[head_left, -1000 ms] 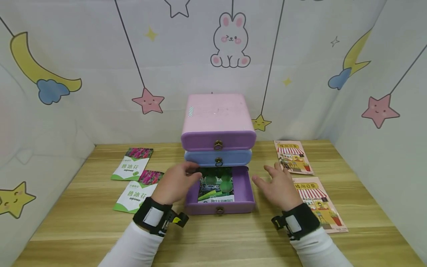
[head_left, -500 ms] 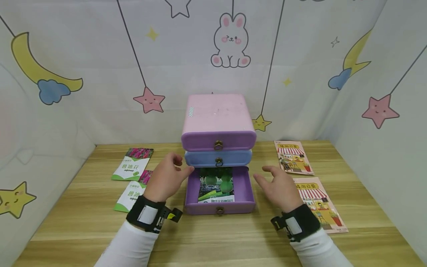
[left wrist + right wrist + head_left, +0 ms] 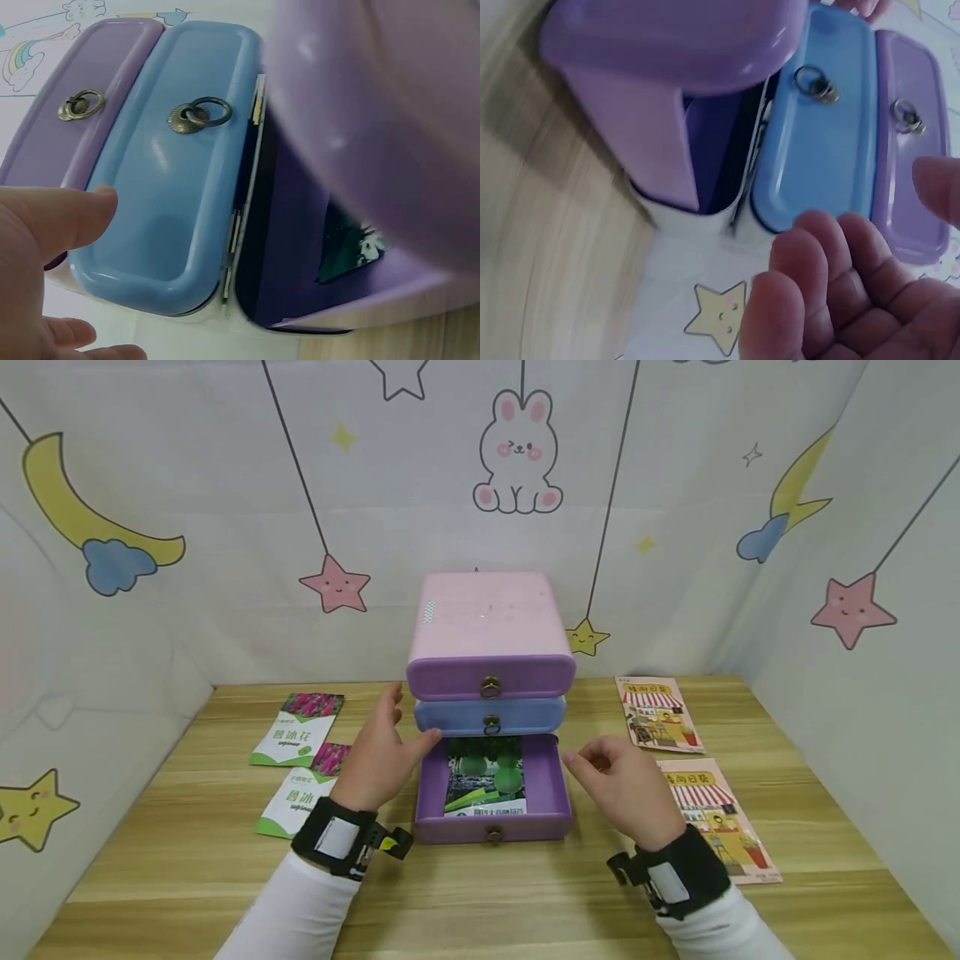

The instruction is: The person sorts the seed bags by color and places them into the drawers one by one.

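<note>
A three-tier drawer cabinet (image 3: 487,614) with a pink top stands at the middle back. Its lowest purple drawer (image 3: 453,832) is pulled out, and a green picture packet (image 3: 486,777) lies flat inside. The blue middle drawer (image 3: 442,717) and the purple top drawer (image 3: 442,679) are closed. My left hand (image 3: 378,764) is at the cabinet's left side, fingers extended and thumb near the blue drawer; whether it touches cannot be told. Right of the pulled-out drawer, my right hand (image 3: 633,789) hovers with fingers loosely bent, and the right wrist view (image 3: 855,292) shows nothing in the palm.
Two white-and-green flower packets (image 3: 296,732) overlap on the wooden table (image 3: 480,910) at left. At right lie two pink packets with a striped awning, one farther back (image 3: 663,714) and one nearer (image 3: 723,818), partly behind my right arm. A cartoon-printed cloth wall (image 3: 420,485) encloses the table.
My left hand has drawn left from the lower drawer's edge, and its fingers have straightened forward beside the cabinet. My right hand's fingers have bent inward. The drawers and packets stay put.
</note>
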{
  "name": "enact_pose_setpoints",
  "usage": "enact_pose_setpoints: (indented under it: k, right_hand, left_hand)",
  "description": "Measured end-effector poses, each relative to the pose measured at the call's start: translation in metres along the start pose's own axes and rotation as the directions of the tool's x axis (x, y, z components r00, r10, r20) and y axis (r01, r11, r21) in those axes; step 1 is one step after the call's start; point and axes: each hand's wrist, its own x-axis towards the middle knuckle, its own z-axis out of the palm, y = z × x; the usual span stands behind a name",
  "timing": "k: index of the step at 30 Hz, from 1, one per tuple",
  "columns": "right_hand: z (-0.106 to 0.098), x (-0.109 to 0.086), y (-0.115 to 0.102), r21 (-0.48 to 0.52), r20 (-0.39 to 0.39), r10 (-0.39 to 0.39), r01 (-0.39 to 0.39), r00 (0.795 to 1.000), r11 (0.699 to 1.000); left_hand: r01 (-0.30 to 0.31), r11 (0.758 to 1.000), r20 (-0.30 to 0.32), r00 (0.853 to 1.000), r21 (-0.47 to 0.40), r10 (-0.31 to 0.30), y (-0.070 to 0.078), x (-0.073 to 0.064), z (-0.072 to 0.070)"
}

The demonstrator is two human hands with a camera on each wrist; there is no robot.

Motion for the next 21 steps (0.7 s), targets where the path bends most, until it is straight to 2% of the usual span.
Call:
enact_pose_setpoints:
  k: [4, 9, 15, 21]
  right_hand:
    - [0.004, -0.009, -0.012, 0.024, 0.095, -0.031, 0.029, 0.995, 0.999]
    - [0.013, -0.021, -0.025, 0.005, 0.219, -0.098, 0.100, 0.971, 0.995]
    - [0.026, -0.031, -0.036, -0.044, 0.300, -0.192, 0.215, 0.934, 0.976]
    - [0.041, -0.036, -0.040, -0.012, 0.375, -0.210, 0.232, 0.903, 0.973]
  left_hand:
    - [-0.020, 0.999, 0.001, 1.000, -0.036, 0.020, -0.004, 0.002, 0.004]
    - [-0.057, 0.994, 0.015, 0.998, -0.098, 0.059, -0.007, 0.005, 0.008]
    - [-0.069, 0.988, 0.033, 0.997, -0.140, 0.074, -0.008, 0.007, 0.011]
    - [-0.074, 0.977, 0.052, 0.995, -0.202, 0.086, -0.008, 0.010, 0.013]
